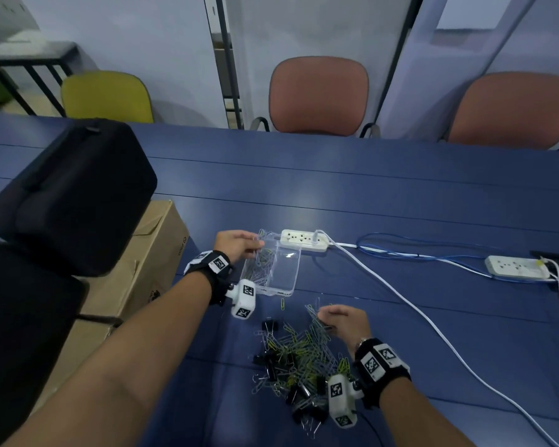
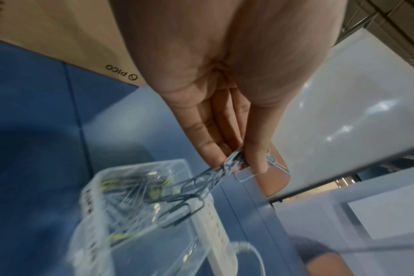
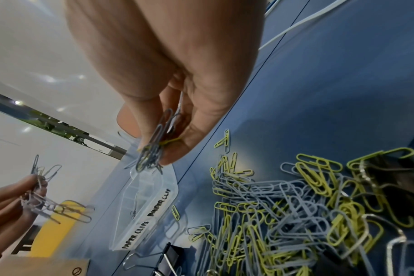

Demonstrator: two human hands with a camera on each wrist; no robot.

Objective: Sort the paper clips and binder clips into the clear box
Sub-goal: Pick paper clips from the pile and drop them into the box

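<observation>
A clear two-compartment box (image 1: 289,279) labelled "PAPER CLIPS" and "BINDER CLIP" (image 3: 151,211) sits on the blue table. Its left compartment holds several grey and yellow paper clips (image 1: 260,269); the right one looks bare. My left hand (image 1: 255,246) hovers over the box's far left corner and pinches a tangled bunch of grey paper clips (image 2: 201,184) that dangles above the box (image 2: 121,233). Nearer me, a mixed pile (image 1: 297,356) of paper clips and black binder clips (image 1: 271,325) lies on the table. Just above its far side, my right hand (image 1: 324,315) pinches a small bunch of clips (image 3: 151,151).
A white power strip (image 1: 304,241) lies right behind the box, and its white cable (image 1: 400,298) runs to the right front. A second strip (image 1: 517,267) sits far right. A cardboard box (image 1: 142,269) and black bags (image 1: 68,195) stand to the left. Chairs line the far edge.
</observation>
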